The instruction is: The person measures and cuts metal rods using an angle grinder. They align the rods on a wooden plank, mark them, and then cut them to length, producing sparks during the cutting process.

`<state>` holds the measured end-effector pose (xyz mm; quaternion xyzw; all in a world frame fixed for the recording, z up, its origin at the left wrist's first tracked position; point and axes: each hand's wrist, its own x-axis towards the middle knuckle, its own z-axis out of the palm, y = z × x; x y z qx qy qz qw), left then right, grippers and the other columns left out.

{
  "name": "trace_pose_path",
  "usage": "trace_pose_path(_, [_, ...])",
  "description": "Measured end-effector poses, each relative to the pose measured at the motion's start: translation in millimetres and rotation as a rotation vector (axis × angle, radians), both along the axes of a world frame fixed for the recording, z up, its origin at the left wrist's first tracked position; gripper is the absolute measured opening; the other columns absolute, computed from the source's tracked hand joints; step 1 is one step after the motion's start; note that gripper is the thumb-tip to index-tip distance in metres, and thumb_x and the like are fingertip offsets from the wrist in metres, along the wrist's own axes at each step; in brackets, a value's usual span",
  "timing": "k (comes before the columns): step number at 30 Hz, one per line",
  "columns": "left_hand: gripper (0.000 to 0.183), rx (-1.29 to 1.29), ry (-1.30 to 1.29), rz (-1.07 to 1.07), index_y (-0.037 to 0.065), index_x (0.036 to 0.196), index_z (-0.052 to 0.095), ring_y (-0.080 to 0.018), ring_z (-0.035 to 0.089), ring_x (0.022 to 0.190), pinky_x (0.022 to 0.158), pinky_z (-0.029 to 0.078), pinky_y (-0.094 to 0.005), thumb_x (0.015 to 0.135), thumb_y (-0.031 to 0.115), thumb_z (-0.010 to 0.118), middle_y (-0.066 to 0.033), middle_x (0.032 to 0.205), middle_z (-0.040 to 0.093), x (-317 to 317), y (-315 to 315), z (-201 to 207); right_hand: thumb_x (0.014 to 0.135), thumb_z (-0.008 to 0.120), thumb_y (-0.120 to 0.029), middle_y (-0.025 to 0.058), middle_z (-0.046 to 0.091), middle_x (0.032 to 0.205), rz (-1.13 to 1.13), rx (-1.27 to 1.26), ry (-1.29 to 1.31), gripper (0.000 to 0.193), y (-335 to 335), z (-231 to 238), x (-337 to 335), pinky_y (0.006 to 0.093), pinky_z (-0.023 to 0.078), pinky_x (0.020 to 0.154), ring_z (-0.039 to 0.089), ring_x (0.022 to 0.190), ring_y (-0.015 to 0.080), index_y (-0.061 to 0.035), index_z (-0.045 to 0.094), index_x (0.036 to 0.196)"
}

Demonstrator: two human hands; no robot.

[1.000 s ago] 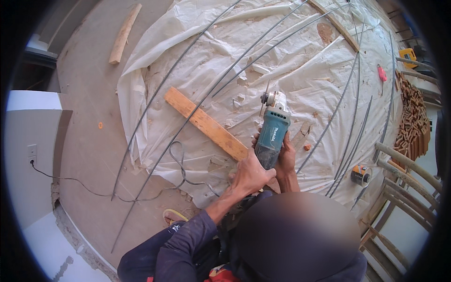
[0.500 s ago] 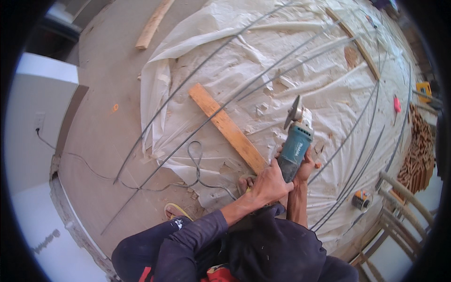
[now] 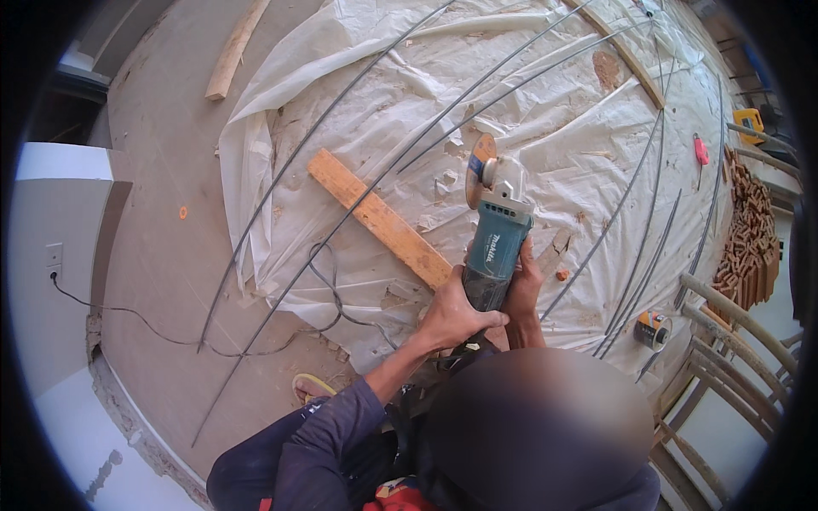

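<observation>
An angle grinder (image 3: 498,241) with a teal body and grey metal head is held up in front of me. Its cutting disc (image 3: 479,170) points away from me, and its blue and orange label side shows. My left hand (image 3: 456,313) wraps round the dark rear of the body from the left. On the other side, my right hand (image 3: 526,294) grips the same part, its fingers partly hidden by the tool. Left of the grinder, a wooden plank (image 3: 379,217) lies under a long steel rod (image 3: 366,215). The grinder is apart from both.
A white plastic sheet (image 3: 341,111) covers much of the floor, with several rods across it. The power cord (image 3: 162,332) runs to a wall socket (image 3: 54,255) at left. At right are a small tin (image 3: 652,330), wooden poles (image 3: 737,324) and a wood-block pile (image 3: 741,247).
The grinder has shifted left and up in the picture and turned, so the disc's flat face shows more. Both hands have kept hold of it. The whole view has shifted slightly.
</observation>
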<state>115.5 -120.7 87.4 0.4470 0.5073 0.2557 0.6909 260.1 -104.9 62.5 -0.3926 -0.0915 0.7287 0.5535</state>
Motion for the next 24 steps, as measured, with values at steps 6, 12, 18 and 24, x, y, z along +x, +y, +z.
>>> trace_pose_path(6, [0.070,-0.014,-0.019,0.029,-0.004,0.122,0.053,-0.0224,0.061,0.101,0.091,0.049,-0.0351,0.063,0.017,0.083,-0.0130,0.108,0.064,-4.2,9.7,14.6,0.102,0.036,-0.050,0.0209,0.064,0.114,0.019,-0.001,0.055,0.063,5.2,15.6,-7.5,0.0429,0.053,0.090,0.065,0.100,0.0317,0.0038,0.049,0.131])
trace_pose_path(12, [0.091,-0.013,0.014,0.022,-0.008,0.140,0.036,-0.0283,0.057,0.116,0.099,0.045,-0.0359,0.063,0.018,0.077,-0.0213,0.122,0.057,-3.4,3.7,11.3,0.102,0.034,-0.049,0.0239,0.063,0.114,-0.042,-0.003,0.177,0.064,4.6,9.9,-4.5,0.0478,0.052,0.091,0.065,0.101,0.0359,0.0051,0.047,0.132])
trace_pose_path(18, [0.097,0.005,0.072,0.047,-0.010,0.144,0.027,-0.0362,0.055,0.120,0.101,0.044,-0.0386,0.065,0.019,0.076,-0.0286,0.126,0.054,-2.7,-2.0,24.3,0.101,0.033,-0.055,0.0199,0.065,0.106,0.002,0.014,0.032,0.066,5.3,-4.0,-3.7,0.0431,0.056,0.079,0.067,0.088,0.0316,0.0040,0.052,0.126])
trace_pose_path(24, [0.103,0.029,0.188,0.015,-0.012,0.144,0.025,-0.0395,0.057,0.117,0.100,0.046,-0.0390,0.062,0.022,0.077,-0.0321,0.123,0.056,-12.0,2.6,22.3,0.102,0.032,-0.053,0.0232,0.064,0.107,-0.037,0.023,0.129,0.066,9.2,-6.6,-18.2,0.0457,0.056,0.080,0.066,0.090,0.0360,0.0041,0.049,0.129])
